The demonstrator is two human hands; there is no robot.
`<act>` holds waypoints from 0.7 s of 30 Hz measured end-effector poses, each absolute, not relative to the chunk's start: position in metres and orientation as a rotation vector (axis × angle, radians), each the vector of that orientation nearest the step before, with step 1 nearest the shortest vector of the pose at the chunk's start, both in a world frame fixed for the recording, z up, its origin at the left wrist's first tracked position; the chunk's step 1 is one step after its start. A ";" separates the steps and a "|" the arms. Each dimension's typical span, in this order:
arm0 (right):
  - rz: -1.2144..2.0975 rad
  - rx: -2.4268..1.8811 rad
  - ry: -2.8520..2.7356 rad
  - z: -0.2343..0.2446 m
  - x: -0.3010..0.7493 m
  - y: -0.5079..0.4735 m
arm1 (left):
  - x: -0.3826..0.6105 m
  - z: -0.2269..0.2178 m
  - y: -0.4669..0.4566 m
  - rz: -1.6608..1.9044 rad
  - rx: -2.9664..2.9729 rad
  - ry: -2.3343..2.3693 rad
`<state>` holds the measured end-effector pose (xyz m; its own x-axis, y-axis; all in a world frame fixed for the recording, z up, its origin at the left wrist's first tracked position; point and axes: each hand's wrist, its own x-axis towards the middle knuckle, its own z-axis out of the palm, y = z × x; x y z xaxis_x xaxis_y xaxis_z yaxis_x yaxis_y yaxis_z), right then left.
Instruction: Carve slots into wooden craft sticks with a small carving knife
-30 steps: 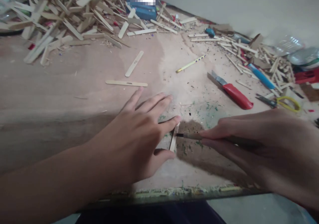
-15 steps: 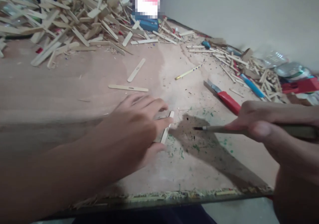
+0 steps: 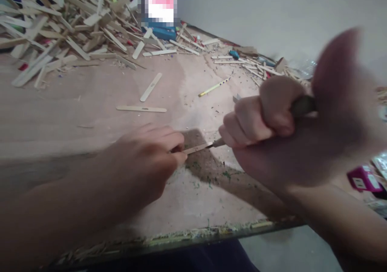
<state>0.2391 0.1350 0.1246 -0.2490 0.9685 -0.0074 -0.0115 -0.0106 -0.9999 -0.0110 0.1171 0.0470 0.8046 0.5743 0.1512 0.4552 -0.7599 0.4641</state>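
Observation:
My left hand [image 3: 151, 155] rests low over the wooden tabletop, fingers closed on one end of a flat wooden craft stick [image 3: 198, 147]. The stick's other end points right, out of the fingertips. My right hand [image 3: 266, 122] is wrapped in a fist round a slim tool [image 3: 218, 143] with a narrow dark tip, its thumb raised. The tool's rounded dark end [image 3: 304, 105] shows by the thumb. Its tip meets the stick near the right end; the exact kind of tool is unclear. Two loose craft sticks with small dark centre marks, one of them flat [image 3: 141, 109], lie beyond my left hand.
A heap of craft sticks [image 3: 75, 26] fills the back left, beside a blue object [image 3: 163, 32]. A pencil [image 3: 214, 87] lies at mid-table. Green and dark scraps [image 3: 205, 179] dot the surface. A magenta box [image 3: 364, 179] is at the right. The table's front edge [image 3: 205, 237] is rough.
My right hand has moved left and turned into an upright fist, bringing the tool tip onto the stick. The stick in my left hand now points right. The view has shifted rightward.

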 end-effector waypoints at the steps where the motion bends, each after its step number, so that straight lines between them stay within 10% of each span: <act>1: 1.451 -1.044 -1.344 0.118 0.238 0.138 | -0.010 0.048 0.116 0.406 2.624 0.769; 21: 1.698 -0.876 -1.497 0.109 0.240 0.164 | -0.006 0.035 0.116 0.573 2.868 0.782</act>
